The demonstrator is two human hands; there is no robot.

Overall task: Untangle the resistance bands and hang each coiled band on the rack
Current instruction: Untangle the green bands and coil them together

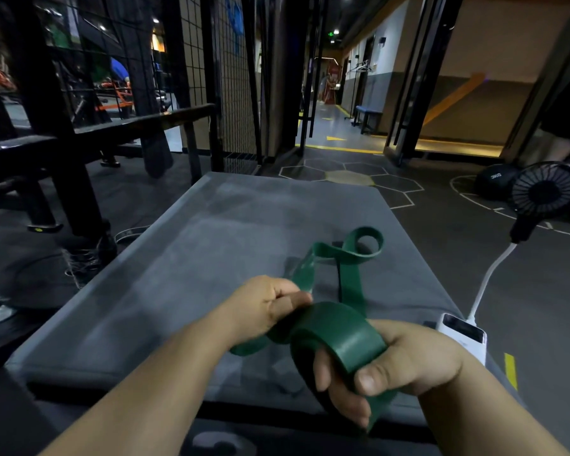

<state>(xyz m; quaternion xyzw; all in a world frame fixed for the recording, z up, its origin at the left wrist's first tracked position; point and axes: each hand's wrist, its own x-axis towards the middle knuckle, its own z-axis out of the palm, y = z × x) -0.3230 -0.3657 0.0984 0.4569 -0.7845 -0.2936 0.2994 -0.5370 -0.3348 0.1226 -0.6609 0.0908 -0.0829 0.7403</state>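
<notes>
Coiling step: the green band (339, 327) is being wound round the gripping right hand (405, 360).
The left hand (267, 304) is pinching the strand; slack lying on the mat (211, 241) at 1 o'clock is probably awaiting winding.

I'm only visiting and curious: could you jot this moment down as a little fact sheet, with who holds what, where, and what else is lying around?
setting: gym floor, grey mat in front of the person
item: one green band, partly coiled
right hand: band wound round the fingers, thumb on the coil
left hand: pinches the band beside the coil
loose end: lies in a loop on the mat
nearby: white power bank at the mat's right edge, cabled to a small black fan; black ball on the floor
stage: band not yet hung
</notes>
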